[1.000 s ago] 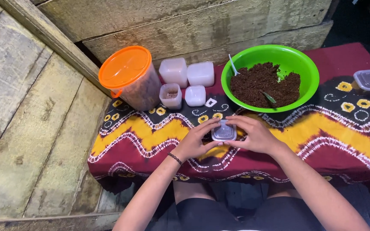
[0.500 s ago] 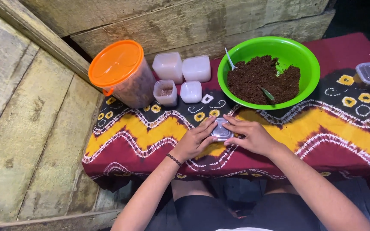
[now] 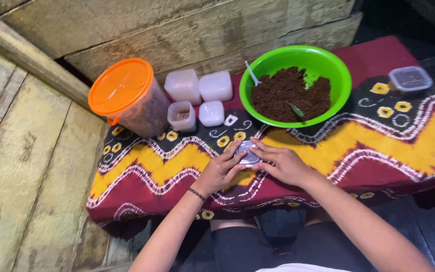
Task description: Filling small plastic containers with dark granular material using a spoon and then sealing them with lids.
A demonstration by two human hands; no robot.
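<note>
Right now my left hand [image 3: 220, 170] and right hand [image 3: 283, 163] press in on a small clear lidded container [image 3: 248, 153] from both sides, fingers closed around it on the patterned cloth [image 3: 378, 146] covering the surface. Just beyond sits a green bowl [image 3: 328, 60] of dark crumbly stuff, perhaps soil, beside an orange-lidded jar [image 3: 122, 88].

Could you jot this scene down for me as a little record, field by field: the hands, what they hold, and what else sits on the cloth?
Left hand: fingers pressing on small clear container
Right hand: pressing the same container from the other side
Surface: patterned cloth, red, yellow and black
Green bowl: dark brown crumbly stuff, a spoon handle
Orange-lidded jar: at the left
Small white tubs: four, beside the jar
Lidded clear box: far right
</note>
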